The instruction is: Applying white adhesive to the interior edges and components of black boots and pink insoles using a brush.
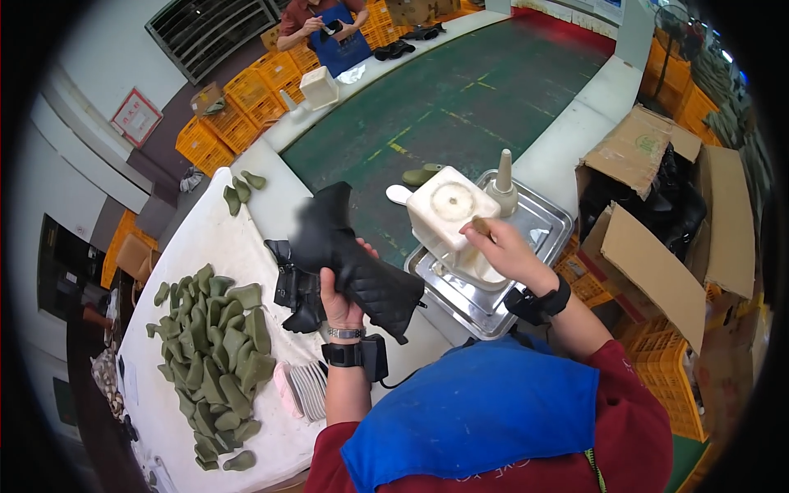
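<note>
My left hand is closed around a black boot with a quilted shaft, held tilted above the white table. Close behind it, another black boot with straps lies on the table. To the right, my right hand pinches a short brown handle at the side of a white square plastic container. What the handle belongs to is hidden. The container stands on a metal tray, beside a pale bottle with a long nozzle.
Green foot-shaped inserts are heaped at left, near stacked pale pads. Beyond the tray lies another green piece. At right stands an open cardboard box of black items over orange crates. A co-worker handles something dark across the green surface.
</note>
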`<state>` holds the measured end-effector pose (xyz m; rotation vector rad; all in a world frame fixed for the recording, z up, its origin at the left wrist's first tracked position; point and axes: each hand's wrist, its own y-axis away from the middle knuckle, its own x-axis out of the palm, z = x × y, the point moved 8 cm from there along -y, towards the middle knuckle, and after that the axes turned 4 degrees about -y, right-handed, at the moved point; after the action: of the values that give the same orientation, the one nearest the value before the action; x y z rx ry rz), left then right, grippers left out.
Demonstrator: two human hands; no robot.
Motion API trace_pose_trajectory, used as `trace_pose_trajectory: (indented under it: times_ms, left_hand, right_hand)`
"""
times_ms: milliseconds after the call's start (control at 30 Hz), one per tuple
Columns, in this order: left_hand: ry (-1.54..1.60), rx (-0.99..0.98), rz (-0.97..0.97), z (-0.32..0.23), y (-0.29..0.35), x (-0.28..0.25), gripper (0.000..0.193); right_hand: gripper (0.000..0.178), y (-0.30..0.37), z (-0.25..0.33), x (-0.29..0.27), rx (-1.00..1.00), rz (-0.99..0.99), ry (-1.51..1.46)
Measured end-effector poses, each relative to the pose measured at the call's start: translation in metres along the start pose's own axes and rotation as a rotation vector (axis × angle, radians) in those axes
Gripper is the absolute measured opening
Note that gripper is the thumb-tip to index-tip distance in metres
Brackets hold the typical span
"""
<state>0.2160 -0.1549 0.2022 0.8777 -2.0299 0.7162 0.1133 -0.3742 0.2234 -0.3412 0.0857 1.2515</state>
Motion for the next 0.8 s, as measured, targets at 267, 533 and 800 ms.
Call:
trace_pose_trajectory:
  times_ms: [267, 533, 800]
  left_hand:
    - [0.016, -0.040, -0.035, 0.013, -0.001, 0.002, 0.083]
    - [-0.745, -0.038, -0.092, 0.014, 0.004, 0.014, 0.062]
    - [-0.852, -0.068, -0.063, 0.018, 0.007, 0.021, 0.054]
  right_hand:
    - [0.037, 0.029, -0.045, -0.074, 0.156, -0.173, 0.108]
    - [0.031, 0.058, -0.130, -0.076, 0.238, -0.302, 0.189]
    - [0.032, 0.046, -0.112, -0.041, 0.119, -0.188, 0.535]
